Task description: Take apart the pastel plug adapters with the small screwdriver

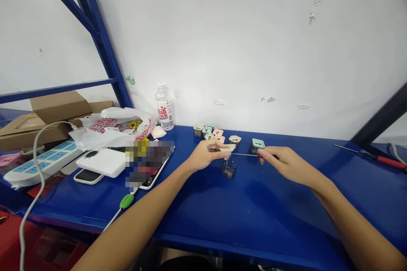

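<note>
My left hand point(206, 154) pinches a cream pencil sharpener top point(228, 147) between thumb and fingers, above the table. My right hand point(282, 161) is closed on a screwdriver point(246, 155); its thin metal shaft points left, with the tip at or near the cream top. Whether the tip touches cannot be made out. Just below the left fingers stands a dark see-through sharpener container point(228, 170). A mint-topped pencil sharpener point(257, 145) stands behind my right fingertips, and a cream-topped one point(235, 140) is behind the held top.
Several pastel-topped sharpeners point(208, 130) are grouped near the wall. A water bottle point(164, 108), plastic bag point(117, 125), white power bank point(101, 161), phone point(155, 173) and power strip point(44, 165) lie to the left. Another red-handled screwdriver point(375, 157) rests at far right on the blue table point(254, 211).
</note>
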`<state>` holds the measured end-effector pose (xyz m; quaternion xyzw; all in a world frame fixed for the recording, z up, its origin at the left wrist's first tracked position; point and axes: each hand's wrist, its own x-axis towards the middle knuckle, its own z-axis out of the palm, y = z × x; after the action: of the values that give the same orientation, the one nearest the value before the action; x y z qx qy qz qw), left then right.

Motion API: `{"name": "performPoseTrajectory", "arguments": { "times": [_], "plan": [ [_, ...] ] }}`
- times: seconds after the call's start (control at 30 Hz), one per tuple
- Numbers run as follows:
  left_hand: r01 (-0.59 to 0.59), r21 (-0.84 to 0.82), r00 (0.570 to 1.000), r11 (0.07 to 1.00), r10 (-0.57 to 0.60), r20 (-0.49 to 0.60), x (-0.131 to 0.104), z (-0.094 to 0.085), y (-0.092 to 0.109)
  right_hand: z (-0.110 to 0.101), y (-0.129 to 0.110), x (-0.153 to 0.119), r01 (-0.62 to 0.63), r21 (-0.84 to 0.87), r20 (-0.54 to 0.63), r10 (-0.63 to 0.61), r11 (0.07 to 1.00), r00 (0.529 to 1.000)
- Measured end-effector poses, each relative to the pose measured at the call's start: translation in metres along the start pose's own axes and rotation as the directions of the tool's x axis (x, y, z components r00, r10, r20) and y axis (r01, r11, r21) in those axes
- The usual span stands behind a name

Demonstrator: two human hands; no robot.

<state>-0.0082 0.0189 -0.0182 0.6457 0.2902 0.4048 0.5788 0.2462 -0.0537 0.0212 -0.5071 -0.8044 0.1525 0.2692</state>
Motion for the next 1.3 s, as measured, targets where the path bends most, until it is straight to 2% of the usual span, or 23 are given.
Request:
{"name": "performPoseTrajectory", "arguments": {
  "times": [0.33,0.47,0.57,0.8,1.13,1.3],
  "plan": [
    [0.003,0.037,1.0,0.999,-0.005,0.03,-0.001,0.002,-0.001,0.01,0.011,0.0,-0.031,-0.018,0.075,0.032,0.999,0.997],
    [0.003,0.063,0.999,0.998,-0.005,0.034,-0.001,0.001,0.0,0.012,0.01,0.003,0.049,-0.046,0.028,-0.048,0.998,0.998],
    [0.007,0.084,0.999,0.996,-0.011,0.05,-0.001,0.001,0.001,0.013,0.01,0.003,0.081,-0.073,0.05,-0.078,0.994,0.996],
    [0.013,0.096,0.997,0.995,-0.021,0.08,-0.001,0.003,0.0,0.02,0.002,0.003,0.022,-0.079,0.144,-0.011,0.997,0.99],
    [0.004,0.116,0.997,0.993,-0.014,0.081,0.0,0.001,-0.002,0.027,-0.007,0.006,0.0,-0.155,0.12,0.019,0.988,0.993],
    [-0.006,0.137,0.996,0.99,-0.006,0.087,0.0,0.0,-0.004,0.026,-0.011,0.006,-0.02,-0.129,0.121,0.035,0.992,0.992]
  ]
}}
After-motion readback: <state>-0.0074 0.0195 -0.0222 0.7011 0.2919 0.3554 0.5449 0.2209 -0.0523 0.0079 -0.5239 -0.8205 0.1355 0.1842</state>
